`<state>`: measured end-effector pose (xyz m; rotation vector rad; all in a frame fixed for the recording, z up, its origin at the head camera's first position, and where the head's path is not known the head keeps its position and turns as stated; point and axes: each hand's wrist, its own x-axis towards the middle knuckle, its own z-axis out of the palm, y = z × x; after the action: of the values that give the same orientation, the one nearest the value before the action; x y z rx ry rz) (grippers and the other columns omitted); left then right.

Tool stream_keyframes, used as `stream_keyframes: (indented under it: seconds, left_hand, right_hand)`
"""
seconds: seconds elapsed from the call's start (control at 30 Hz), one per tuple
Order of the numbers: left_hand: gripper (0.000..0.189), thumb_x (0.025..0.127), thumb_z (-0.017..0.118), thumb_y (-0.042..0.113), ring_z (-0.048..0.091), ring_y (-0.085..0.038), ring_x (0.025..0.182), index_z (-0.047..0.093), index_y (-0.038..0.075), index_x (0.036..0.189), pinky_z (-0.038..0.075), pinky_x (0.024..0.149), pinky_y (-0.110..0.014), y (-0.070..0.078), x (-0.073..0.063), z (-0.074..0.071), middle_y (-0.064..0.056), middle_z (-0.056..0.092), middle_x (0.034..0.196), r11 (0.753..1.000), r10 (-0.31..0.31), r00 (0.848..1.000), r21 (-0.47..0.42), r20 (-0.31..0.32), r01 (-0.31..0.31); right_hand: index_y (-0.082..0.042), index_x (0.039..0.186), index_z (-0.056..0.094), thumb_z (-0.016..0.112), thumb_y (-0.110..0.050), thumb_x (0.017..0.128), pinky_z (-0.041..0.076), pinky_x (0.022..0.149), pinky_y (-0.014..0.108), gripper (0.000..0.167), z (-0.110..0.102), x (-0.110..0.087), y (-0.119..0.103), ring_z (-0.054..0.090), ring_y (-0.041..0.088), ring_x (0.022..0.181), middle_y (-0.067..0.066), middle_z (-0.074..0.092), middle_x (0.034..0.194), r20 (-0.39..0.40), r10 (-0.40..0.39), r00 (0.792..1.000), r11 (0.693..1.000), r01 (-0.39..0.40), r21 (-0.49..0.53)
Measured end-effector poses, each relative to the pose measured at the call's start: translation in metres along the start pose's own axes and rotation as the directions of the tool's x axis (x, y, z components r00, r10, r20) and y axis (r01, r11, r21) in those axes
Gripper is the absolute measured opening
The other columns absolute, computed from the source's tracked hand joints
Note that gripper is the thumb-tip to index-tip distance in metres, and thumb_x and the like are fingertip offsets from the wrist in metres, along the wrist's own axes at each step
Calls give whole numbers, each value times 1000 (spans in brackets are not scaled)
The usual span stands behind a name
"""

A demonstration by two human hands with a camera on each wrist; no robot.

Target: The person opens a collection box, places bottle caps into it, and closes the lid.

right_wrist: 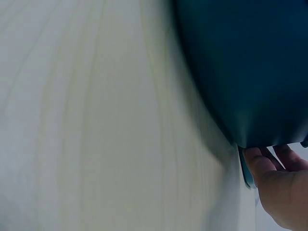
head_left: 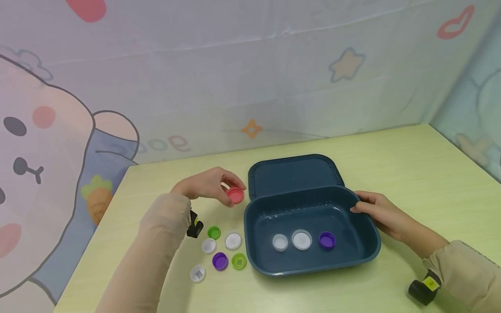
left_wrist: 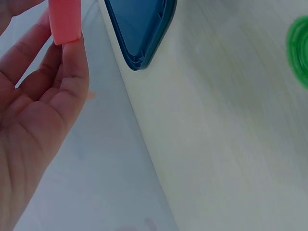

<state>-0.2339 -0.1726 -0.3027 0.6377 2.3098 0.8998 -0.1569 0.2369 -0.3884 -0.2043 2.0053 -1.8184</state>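
My left hand (head_left: 213, 187) pinches a red bottle cap (head_left: 235, 195) between thumb and fingers, raised over the table left of the dark blue box. In the left wrist view the red cap (left_wrist: 65, 21) shows side-on at the fingertips. My right hand (head_left: 385, 216) grips the right rim of the box (head_left: 313, 267), thumb on the inside and fingers outside. Within the box lie a small white cap (head_left: 279, 242), a larger white cap (head_left: 302, 240) and a purple cap (head_left: 327, 240). The right wrist view has the right hand (right_wrist: 279, 185) at the box's outer wall (right_wrist: 250, 72).
A flat dark blue lid (head_left: 295, 174) lies behind the box. Left of the box, several loose caps are spread on the table (head_left: 411, 174), among them a green cap (head_left: 214, 232), a purple cap (head_left: 220, 261) and a white cap (head_left: 197, 274). A printed cloth (head_left: 219, 87) hangs behind.
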Motion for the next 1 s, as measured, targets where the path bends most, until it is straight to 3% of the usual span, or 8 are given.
stream_keyframes:
  seconds: [1.0]
  left_hand:
    - [42, 71, 76, 6, 54, -21, 101, 67, 11, 111, 52, 77, -31, 38, 22, 3, -2, 63, 102, 995, 102, 995, 14, 10, -102]
  right_hand:
    - [16, 134, 30, 50, -8, 91, 53, 78, 30, 53, -4, -5, 2, 62, 14, 88, 0, 61, 104, -18, 6, 1000, 1000, -6, -1]
